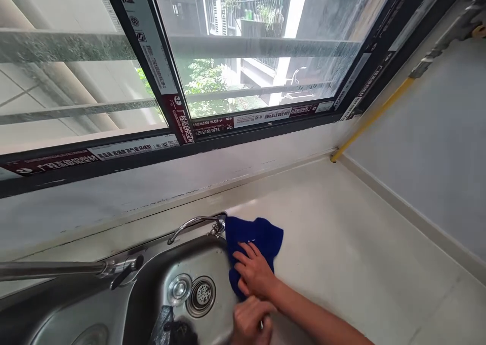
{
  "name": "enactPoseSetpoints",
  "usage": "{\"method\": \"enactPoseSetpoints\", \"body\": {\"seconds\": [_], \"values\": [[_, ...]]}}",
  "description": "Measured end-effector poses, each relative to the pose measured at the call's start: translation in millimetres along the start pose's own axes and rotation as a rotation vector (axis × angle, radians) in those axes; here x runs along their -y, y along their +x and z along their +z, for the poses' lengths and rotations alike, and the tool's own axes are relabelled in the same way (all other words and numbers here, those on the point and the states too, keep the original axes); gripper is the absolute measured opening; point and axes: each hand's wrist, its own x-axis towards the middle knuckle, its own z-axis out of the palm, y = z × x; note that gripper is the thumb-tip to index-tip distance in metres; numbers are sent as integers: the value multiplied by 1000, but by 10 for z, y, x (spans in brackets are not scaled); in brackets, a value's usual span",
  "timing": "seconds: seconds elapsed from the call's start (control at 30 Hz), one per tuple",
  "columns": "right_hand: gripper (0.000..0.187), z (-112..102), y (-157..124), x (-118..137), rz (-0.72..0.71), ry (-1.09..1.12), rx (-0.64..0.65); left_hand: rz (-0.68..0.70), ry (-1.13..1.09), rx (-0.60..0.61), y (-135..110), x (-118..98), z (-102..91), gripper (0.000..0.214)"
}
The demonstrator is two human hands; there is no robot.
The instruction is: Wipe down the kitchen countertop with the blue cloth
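A dark blue cloth [258,233] lies spread over the right rim of the steel sink [222,261] and onto the pale countertop [326,243]. My right hand [253,270] rests on top of it, palm down, with the fingers apart and slightly bent. Part of the cloth is hidden beneath that hand. Just below, at the bottom edge of the view, my left hand [251,320] has its fingers curled in, near the right wrist. Nothing shows in it.
A thin curved tap [193,222] stands behind the basin, left of the cloth. A larger faucet [123,266] reaches in from the left. In the basin are a drain [203,295], a metal strainer lid [179,289] and a dark bundle [178,330]. A yellow pipe [372,117] rises along the right wall.
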Motion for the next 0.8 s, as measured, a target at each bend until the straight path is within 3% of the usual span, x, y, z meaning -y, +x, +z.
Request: {"method": "enactPoseSetpoints", "body": {"seconds": [0.13,0.23,0.3,0.43,0.5,0.67,0.8], "values": [[27,141,-490,242,24,57,-94,-279,48,-98,110,-13,-169,22],[48,235,-836,373,-2,54,-208,-402,105,-70,86,46,-42,26],[52,274,-1029,378,-57,5,-270,-441,159,-7,-2,76,124,35],[54,227,-1350,256,-166,-30,-431,-484,216,195,-186,39,418,42],[58,158,-1500,196,-177,-2,-429,-501,254,267,-232,3,486,44],[71,78,-1742,115,45,-49,-437,-362,472,219,-328,-10,517,57],[72,104,-1630,50,94,-88,-374,-310,624,173,-335,43,565,71]]}}
